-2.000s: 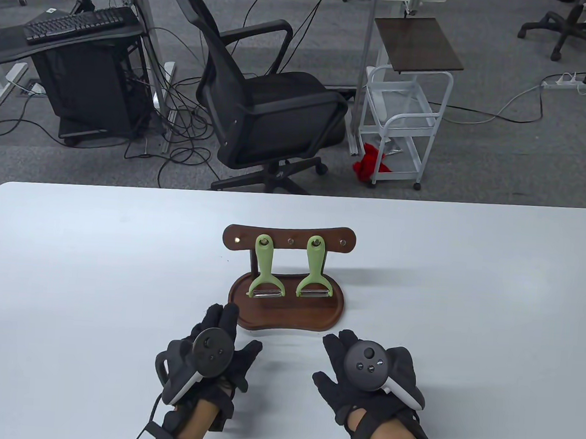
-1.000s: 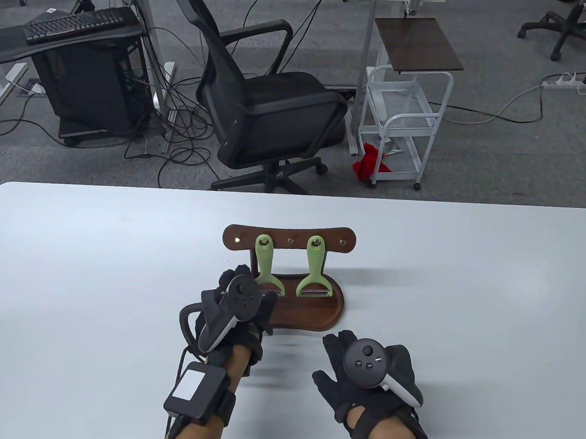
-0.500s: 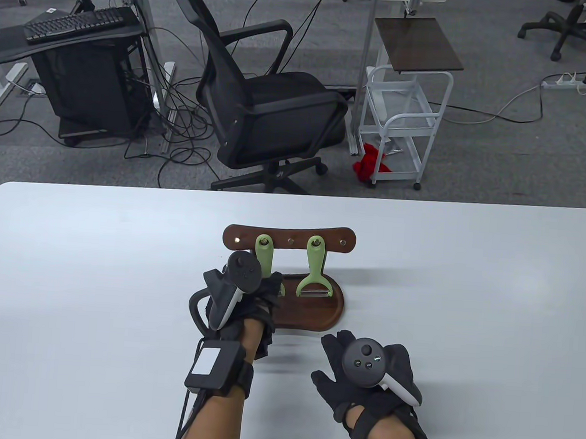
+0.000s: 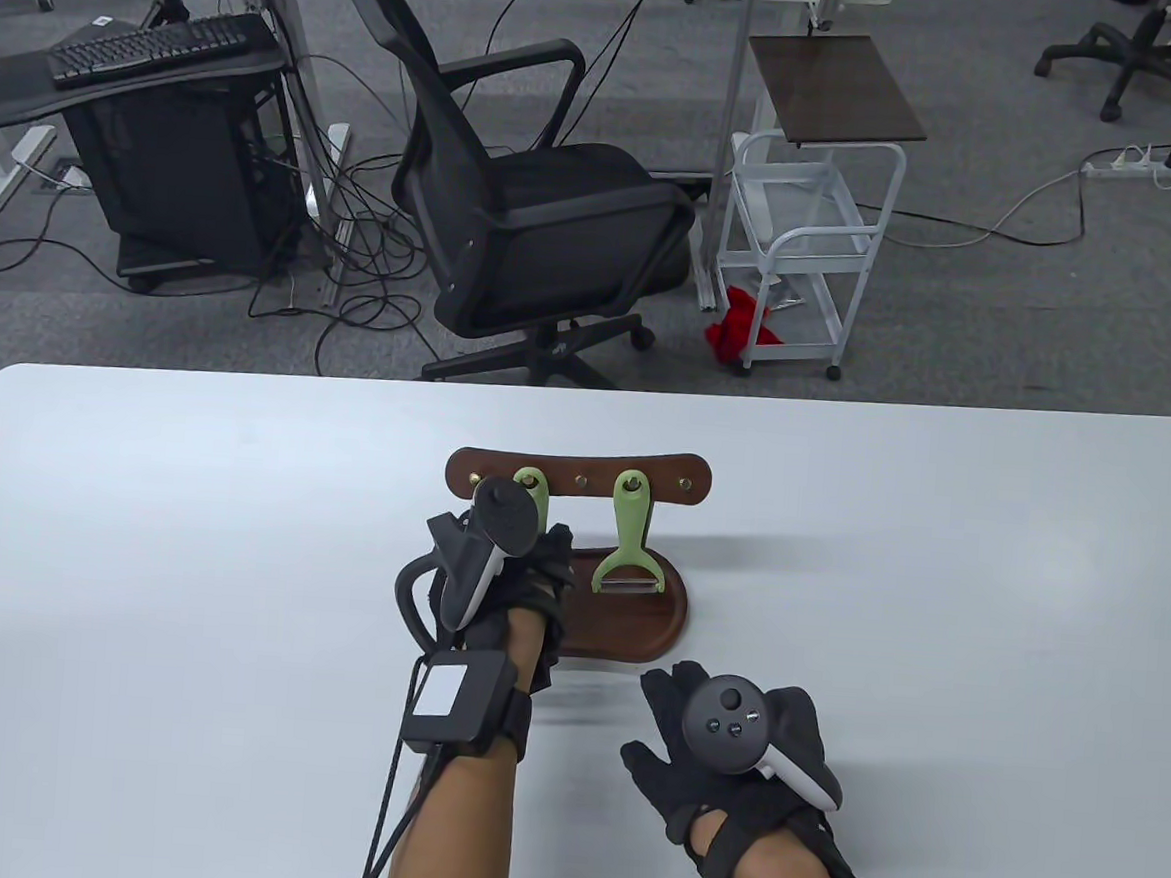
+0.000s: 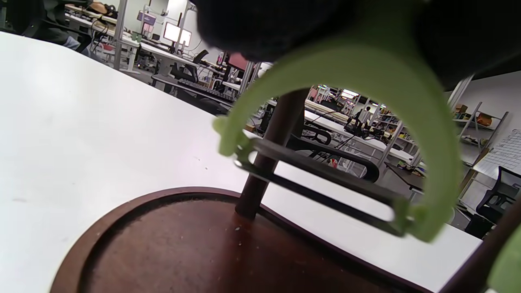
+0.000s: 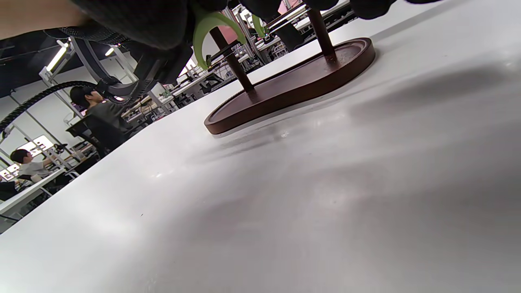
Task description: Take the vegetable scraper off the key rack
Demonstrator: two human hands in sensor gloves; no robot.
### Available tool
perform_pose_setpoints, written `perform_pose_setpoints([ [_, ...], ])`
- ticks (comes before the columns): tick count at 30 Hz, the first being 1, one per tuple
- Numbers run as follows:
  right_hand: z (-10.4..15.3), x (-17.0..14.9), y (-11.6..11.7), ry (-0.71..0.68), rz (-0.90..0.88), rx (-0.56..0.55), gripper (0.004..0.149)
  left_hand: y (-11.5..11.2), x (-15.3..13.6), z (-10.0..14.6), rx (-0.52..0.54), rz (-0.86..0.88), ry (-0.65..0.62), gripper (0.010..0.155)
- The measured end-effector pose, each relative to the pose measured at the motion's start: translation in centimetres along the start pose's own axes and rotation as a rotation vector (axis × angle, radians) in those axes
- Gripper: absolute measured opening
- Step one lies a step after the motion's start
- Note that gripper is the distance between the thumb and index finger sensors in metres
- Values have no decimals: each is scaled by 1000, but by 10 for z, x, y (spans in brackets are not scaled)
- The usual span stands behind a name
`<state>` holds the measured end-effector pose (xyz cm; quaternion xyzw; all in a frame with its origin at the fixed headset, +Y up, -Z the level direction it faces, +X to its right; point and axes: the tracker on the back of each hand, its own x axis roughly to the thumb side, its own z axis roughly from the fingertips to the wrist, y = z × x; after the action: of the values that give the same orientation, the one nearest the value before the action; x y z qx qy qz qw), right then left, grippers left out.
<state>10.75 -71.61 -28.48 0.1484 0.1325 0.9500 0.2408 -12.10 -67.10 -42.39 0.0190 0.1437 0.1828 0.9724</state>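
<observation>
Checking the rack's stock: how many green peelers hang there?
2. One green plastic vegetable scraper hangs left on the wooden key rack, partly behind the left hand; the other hangs right, untouched.

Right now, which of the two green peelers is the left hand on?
The left peeler: the left hand covers its handle, while the right peeler hangs untouched.

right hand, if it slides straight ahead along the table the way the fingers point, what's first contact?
Probably the near rim of the rack's wooden base tray. The right hand lies flat on the table, fingers aimed up-left at it, with only bare table between. Depth is hard to judge.
</observation>
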Motion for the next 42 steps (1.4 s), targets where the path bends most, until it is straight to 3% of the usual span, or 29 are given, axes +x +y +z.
perform_pose_setpoints([
  [6,0,1,0,-2,4,5,72,1,-1,-2,-22,-3,8,51],
  [18,0,0,-1,3,4,6,72,6,0,2,-33,34,0,49],
  [30,1,-1,-1,5,6,6,72,9,-2,13,43,55,-87,48],
  [42,1,-2,-1,12,10,1,72,-3,-24,52,71,124,-248,47],
])
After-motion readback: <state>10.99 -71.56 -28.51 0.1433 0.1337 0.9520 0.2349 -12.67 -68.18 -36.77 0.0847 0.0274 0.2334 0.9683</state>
